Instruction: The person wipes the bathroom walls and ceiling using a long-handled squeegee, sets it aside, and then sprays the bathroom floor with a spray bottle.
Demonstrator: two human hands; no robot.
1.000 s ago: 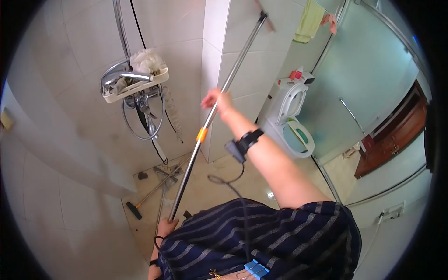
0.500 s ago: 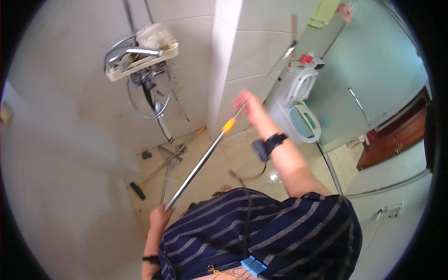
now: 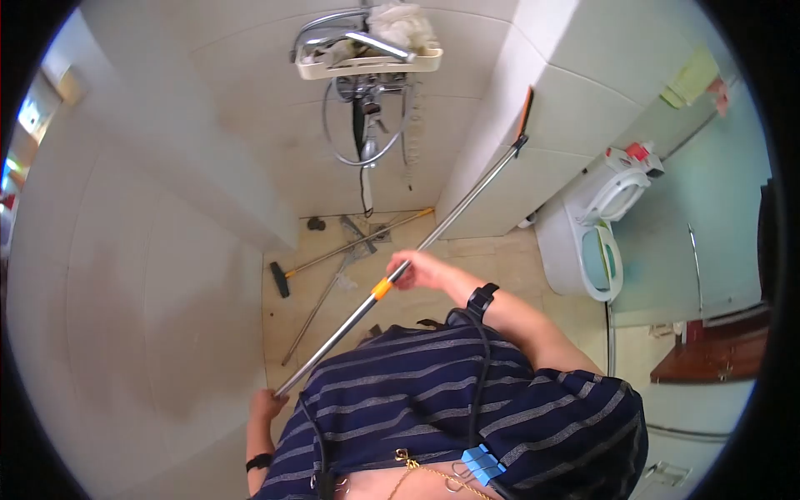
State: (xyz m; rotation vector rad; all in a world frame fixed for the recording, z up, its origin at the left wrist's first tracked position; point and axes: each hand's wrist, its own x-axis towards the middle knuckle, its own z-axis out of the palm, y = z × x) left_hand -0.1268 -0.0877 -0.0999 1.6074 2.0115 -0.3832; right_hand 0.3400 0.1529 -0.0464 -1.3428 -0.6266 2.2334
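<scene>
A long metal pole [image 3: 340, 335] with a yellow-orange collar runs diagonally up to the right across the view. At its upper end an orange and black blade head [image 3: 526, 112] is near or against the white tiled wall corner. My left hand [image 3: 268, 404] is closed round the pole's lower end. Just above the collar, my right hand [image 3: 412, 272] is wrapped round the shaft. Each wrist wears a black band. Beneath the pole, a brush [image 3: 280, 280] with a dark head and a thinner rod [image 3: 315, 310] lie on the tiled floor.
A shower mixer with a white shelf [image 3: 371, 65] is fixed to the far wall. To the right stand a toilet [image 3: 575, 242] with its lid raised and a frosted glass panel [image 3: 667, 225]. Small dark objects [image 3: 316, 224] lie near the floor drain.
The view has swung left. The pole's head has come into clearer view against the wall, and my right hand is lower and nearer my body, still on the shaft.
</scene>
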